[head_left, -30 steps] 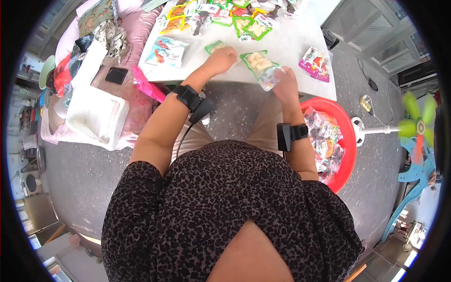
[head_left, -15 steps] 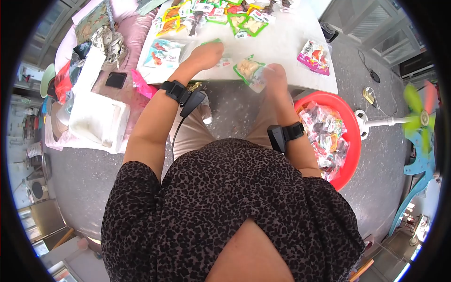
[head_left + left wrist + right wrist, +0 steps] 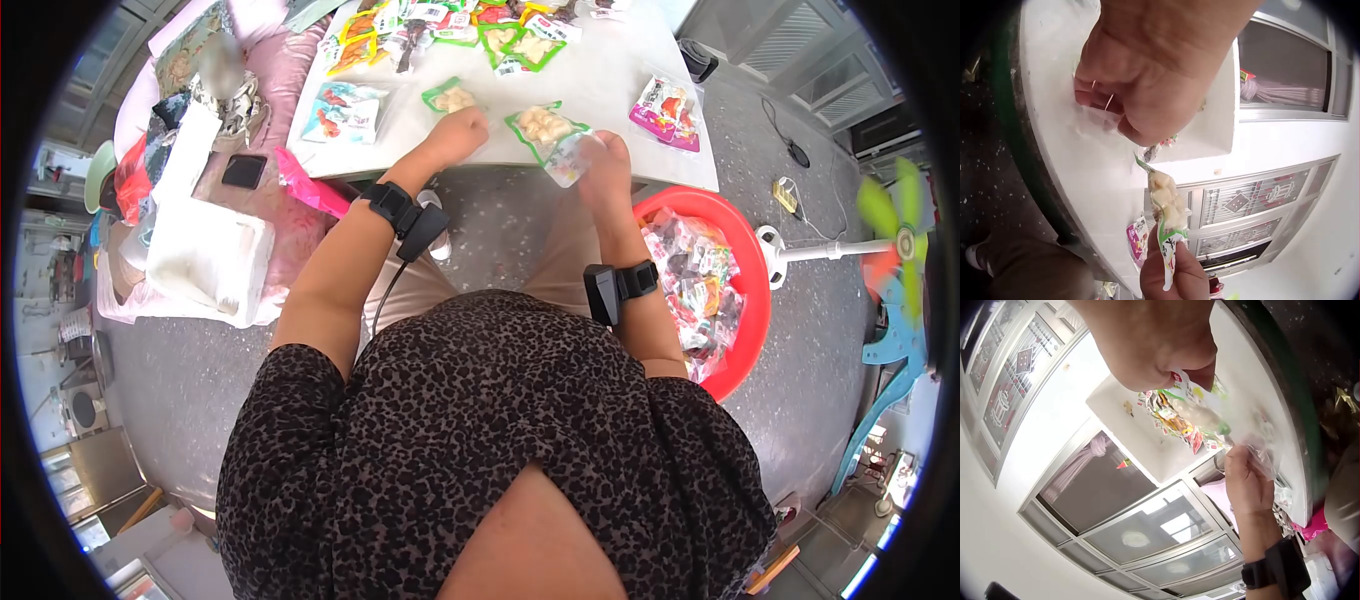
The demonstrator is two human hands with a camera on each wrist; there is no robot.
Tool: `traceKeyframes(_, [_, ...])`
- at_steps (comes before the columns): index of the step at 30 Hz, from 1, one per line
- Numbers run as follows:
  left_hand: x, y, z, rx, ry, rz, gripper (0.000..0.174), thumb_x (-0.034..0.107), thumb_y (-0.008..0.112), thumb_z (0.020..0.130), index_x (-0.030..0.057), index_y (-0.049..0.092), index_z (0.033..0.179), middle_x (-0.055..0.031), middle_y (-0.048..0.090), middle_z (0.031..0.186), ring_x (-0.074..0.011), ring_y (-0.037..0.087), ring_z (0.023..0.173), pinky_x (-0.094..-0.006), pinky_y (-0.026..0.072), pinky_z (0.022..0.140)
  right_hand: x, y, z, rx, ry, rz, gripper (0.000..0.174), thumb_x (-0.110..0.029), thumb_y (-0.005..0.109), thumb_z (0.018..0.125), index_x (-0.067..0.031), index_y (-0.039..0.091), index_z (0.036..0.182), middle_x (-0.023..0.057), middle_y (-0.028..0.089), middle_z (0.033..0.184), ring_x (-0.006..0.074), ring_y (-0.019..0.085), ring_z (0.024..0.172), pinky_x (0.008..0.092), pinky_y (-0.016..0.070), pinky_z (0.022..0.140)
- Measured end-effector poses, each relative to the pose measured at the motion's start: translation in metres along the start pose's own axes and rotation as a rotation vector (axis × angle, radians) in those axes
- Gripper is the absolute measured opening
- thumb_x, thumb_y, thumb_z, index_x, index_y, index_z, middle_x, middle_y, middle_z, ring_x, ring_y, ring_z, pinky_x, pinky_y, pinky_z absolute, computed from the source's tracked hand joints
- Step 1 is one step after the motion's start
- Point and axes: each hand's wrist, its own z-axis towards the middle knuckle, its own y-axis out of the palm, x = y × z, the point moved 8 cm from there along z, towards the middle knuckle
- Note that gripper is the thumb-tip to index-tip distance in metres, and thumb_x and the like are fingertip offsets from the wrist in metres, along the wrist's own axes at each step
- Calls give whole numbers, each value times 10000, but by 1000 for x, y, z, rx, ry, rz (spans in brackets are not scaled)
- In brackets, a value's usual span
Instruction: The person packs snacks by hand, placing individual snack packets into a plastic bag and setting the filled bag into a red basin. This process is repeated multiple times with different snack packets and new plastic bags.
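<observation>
My right hand [image 3: 608, 172] pinches the clear printed end of a green-edged food packet [image 3: 545, 127], which holds pale chunky pieces. That packet tilts over the table's front edge toward the left hand. To its left, my left hand [image 3: 460, 137] bends down close over the tabletop. In the left wrist view its fingers [image 3: 1088, 94] pinch thin clear plastic film [image 3: 1099, 122]. A second green-edged packet [image 3: 452, 98] with pale pieces shows just beyond the left hand, its near end hidden by that hand.
Several colourful food packets [image 3: 500, 40] lie at the white table's [image 3: 590, 90] back. A blue-and-white packet [image 3: 342, 112] lies left, a pink one [image 3: 667, 115] right. A red tub [image 3: 757, 300] full of packets stands right; beyond it is a fan [image 3: 900, 245]. A pink-covered bed [image 3: 285, 210] stands left.
Half a second ago my left hand was farther left and away over the second packet; it has come back right and nearer. The right hand and its packet have moved slightly right.
</observation>
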Motion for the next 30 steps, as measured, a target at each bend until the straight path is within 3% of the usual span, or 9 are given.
traceKeyframes(3, [-16,17,4,66,52,-180,107,132,495,713,37,507,762,-58,532,663,-151,501,616,-271,393,566,3,-9,0,22,11,-10,114,48,448,732,-8,417,827,89,503,723,161,522,627,297,446,553])
traceKeyframes(6, [-15,24,-1,34,-57,76,123,125,501,711,32,509,792,-70,538,686,-157,509,628,-261,396,579,10,-19,-2,26,21,-26,110,45,450,734,-9,417,825,87,502,720,159,521,622,294,445,547])
traceKeyframes(9, [-9,36,-2,36,59,104,157,126,506,716,25,514,837,-62,541,698,-150,511,634,-253,397,586,9,-24,-8,43,26,-42,105,43,449,738,-8,415,823,87,502,720,158,521,622,292,444,543])
traceKeyframes(15, [-18,32,2,173,44,-129,187,126,492,732,20,509,885,-53,553,705,-142,515,628,-263,403,590,21,-27,-9,52,51,-16,100,43,437,746,-6,405,828,93,500,729,169,523,633,309,453,562])
traceKeyframes(18, [-3,32,-8,228,101,-90,168,120,475,735,17,503,864,-83,552,719,-189,527,635,-291,407,589,36,-26,-4,35,84,24,100,42,433,747,-6,401,829,98,498,732,174,522,642,319,457,576])
traceKeyframes(24, [52,25,-24,352,390,293,138,82,452,709,20,497,825,-161,529,733,-328,507,703,-390,409,591,51,0,-3,-62,146,-55,87,48,431,747,-7,404,809,105,495,736,187,520,647,329,457,584])
traceKeyframes(30, [72,17,-31,367,345,407,138,64,436,700,35,507,815,-153,534,745,-322,509,711,-395,414,604,63,25,17,-189,295,-92,88,50,442,746,-7,414,808,107,496,749,201,520,676,350,454,592])
